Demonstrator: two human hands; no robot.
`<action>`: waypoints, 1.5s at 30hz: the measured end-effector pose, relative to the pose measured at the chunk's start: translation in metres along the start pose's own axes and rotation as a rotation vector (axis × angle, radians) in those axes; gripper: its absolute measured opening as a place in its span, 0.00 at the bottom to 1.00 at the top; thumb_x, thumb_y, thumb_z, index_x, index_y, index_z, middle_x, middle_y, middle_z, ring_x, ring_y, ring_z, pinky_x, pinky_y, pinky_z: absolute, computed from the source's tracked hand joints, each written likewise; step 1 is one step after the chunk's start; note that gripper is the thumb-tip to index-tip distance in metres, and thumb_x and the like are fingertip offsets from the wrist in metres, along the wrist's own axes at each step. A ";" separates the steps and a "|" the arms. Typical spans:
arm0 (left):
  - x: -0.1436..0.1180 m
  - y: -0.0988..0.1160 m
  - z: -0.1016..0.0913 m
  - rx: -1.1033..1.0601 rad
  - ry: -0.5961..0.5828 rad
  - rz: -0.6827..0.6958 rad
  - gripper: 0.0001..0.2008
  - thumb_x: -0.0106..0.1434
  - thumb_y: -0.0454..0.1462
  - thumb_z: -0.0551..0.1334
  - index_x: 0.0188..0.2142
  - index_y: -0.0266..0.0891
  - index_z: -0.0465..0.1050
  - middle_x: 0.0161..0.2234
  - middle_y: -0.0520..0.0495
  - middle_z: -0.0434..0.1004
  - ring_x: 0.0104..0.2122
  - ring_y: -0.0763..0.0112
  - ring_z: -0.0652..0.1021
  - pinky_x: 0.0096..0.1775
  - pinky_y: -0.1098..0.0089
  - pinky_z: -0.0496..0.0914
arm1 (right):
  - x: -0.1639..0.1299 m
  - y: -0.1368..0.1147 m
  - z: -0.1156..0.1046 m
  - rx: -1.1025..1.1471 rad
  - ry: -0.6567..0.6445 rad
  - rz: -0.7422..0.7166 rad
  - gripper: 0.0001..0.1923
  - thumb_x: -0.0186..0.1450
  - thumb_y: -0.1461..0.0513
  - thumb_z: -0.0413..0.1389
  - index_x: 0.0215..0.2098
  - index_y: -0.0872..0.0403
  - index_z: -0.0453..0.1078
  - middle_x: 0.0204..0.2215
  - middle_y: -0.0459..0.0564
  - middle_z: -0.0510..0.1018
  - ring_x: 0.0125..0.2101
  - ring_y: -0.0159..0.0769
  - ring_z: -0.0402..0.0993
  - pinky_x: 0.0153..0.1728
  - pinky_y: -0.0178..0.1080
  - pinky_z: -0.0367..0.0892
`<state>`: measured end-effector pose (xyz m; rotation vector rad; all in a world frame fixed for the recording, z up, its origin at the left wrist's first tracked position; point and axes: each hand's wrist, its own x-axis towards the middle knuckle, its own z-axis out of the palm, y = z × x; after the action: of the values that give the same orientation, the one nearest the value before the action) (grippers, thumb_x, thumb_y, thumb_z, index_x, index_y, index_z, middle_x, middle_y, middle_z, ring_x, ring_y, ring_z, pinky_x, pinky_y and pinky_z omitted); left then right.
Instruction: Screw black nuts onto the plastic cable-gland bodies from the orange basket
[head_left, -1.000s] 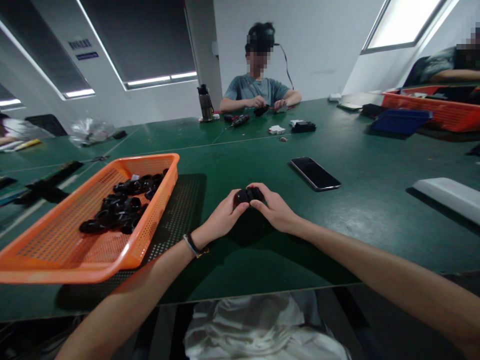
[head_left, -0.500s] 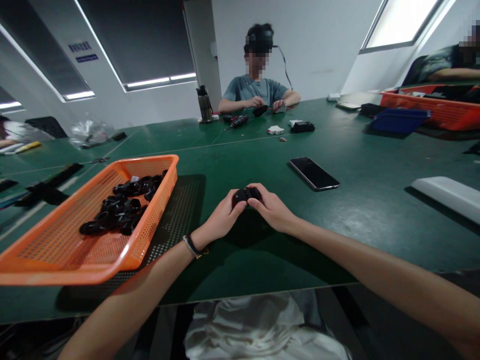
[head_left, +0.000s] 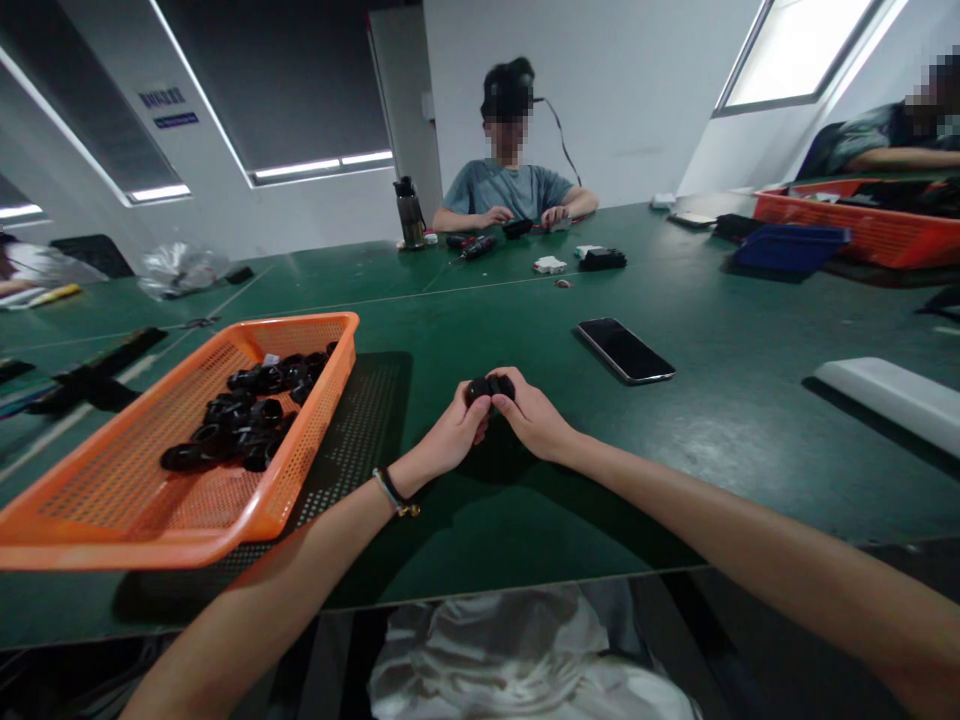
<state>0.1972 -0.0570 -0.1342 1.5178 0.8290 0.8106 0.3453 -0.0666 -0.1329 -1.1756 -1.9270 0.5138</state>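
Two hands are seen over the green table [head_left: 465, 320]. A small black part [head_left: 490, 386], seemingly two pieces joined, is pinched between them above the table surface: left hand [head_left: 450, 435] closed on its left end, right hand [head_left: 534, 420] closed on its right end. One orange basket [head_left: 307, 440] lies to the left, holding a heap of black rings [head_left: 247, 415]; count not readable. One phone [head_left: 625, 350] lies face up, right of the hands. One person [head_left: 510, 180] is seated opposite.
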 end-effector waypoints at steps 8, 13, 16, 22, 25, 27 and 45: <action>-0.006 0.005 0.001 0.309 0.114 0.170 0.14 0.65 0.43 0.48 0.44 0.36 0.57 0.28 0.52 0.62 0.28 0.74 0.67 0.33 0.71 0.64 | -0.005 -0.011 -0.001 0.166 0.022 0.082 0.15 0.65 0.53 0.43 0.42 0.54 0.57 0.33 0.53 0.73 0.33 0.40 0.71 0.34 0.41 0.64; -0.007 0.010 -0.002 0.443 0.076 0.228 0.14 0.64 0.42 0.48 0.45 0.35 0.56 0.37 0.45 0.65 0.36 0.68 0.70 0.40 0.67 0.65 | -0.008 -0.014 0.002 0.328 0.012 0.203 0.16 0.64 0.51 0.43 0.40 0.55 0.58 0.27 0.47 0.69 0.26 0.34 0.67 0.28 0.37 0.63; -0.005 0.011 -0.004 0.509 0.052 0.258 0.15 0.63 0.41 0.51 0.45 0.35 0.55 0.39 0.44 0.65 0.37 0.67 0.71 0.40 0.67 0.66 | -0.008 -0.015 0.004 0.431 0.005 0.274 0.18 0.64 0.49 0.41 0.37 0.55 0.59 0.22 0.43 0.64 0.21 0.30 0.61 0.23 0.34 0.59; -0.004 0.010 -0.004 0.440 0.046 0.262 0.14 0.63 0.41 0.50 0.46 0.36 0.54 0.40 0.45 0.64 0.36 0.70 0.69 0.40 0.69 0.65 | -0.003 -0.009 -0.003 0.364 -0.029 0.181 0.23 0.62 0.44 0.42 0.38 0.54 0.58 0.25 0.45 0.66 0.24 0.32 0.63 0.26 0.36 0.61; -0.004 0.009 -0.005 0.338 0.072 0.219 0.14 0.64 0.43 0.49 0.45 0.36 0.55 0.33 0.49 0.64 0.31 0.73 0.67 0.36 0.71 0.64 | 0.001 0.001 -0.007 0.220 -0.054 0.042 0.26 0.60 0.42 0.44 0.40 0.55 0.59 0.31 0.51 0.71 0.32 0.39 0.69 0.34 0.41 0.64; -0.003 0.009 -0.006 0.255 0.075 0.169 0.14 0.64 0.45 0.49 0.42 0.37 0.55 0.27 0.53 0.61 0.26 0.75 0.65 0.31 0.73 0.62 | 0.003 0.007 -0.009 0.164 -0.083 -0.044 0.28 0.59 0.43 0.46 0.46 0.56 0.57 0.36 0.54 0.72 0.36 0.42 0.70 0.38 0.44 0.65; -0.001 0.002 0.002 0.069 0.012 0.092 0.20 0.61 0.52 0.49 0.38 0.37 0.56 0.20 0.58 0.56 0.19 0.79 0.61 0.23 0.75 0.56 | -0.002 0.008 -0.009 -0.041 0.008 -0.156 0.25 0.64 0.45 0.39 0.45 0.56 0.58 0.37 0.57 0.73 0.35 0.43 0.72 0.36 0.44 0.66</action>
<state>0.1989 -0.0589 -0.1328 1.6231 0.8083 0.8670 0.3570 -0.0650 -0.1334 -1.0407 -2.0106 0.3877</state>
